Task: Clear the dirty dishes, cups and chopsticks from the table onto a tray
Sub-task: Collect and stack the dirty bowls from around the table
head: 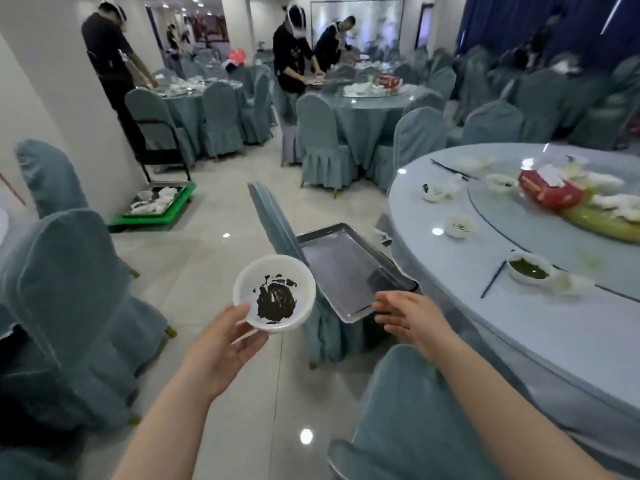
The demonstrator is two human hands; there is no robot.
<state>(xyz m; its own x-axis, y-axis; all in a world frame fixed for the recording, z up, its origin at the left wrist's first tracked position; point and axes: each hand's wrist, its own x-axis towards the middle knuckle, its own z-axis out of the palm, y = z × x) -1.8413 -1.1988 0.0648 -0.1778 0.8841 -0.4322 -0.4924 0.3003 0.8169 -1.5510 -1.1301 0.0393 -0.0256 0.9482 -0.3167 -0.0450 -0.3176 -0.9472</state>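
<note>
**Bowl in my left hand, tray on the chair**

Now, far left, I see chairs [65,278] in blue-grey covers, and behind them a green cart [156,209] on the floor with white dishes heaped on it. My left hand [221,344] grips a white bowl [274,293] smeared with dark sauce: thumb over the near rim, fingers curled beneath, a white spoon handle showing between them. The bowl hangs over the floor, just left of the tray [346,271]. That metal tray lies tilted on a chair seat, between the chair back and the table [467,306]. My right hand [408,317] is released, fingers straight and spread, holding nothing, its fingertips at the tray's near corner; I cannot tell whether they touch it. To the right, the round table carries a green-sauce dish [528,271] with a dark chopstick [493,278] beside it, two small white cups [459,226], another chopstick pair [453,169] farther back, and a red box [550,190] on the turntable among crumpled white napkins. In the background, people stand bent over other tables.
</note>
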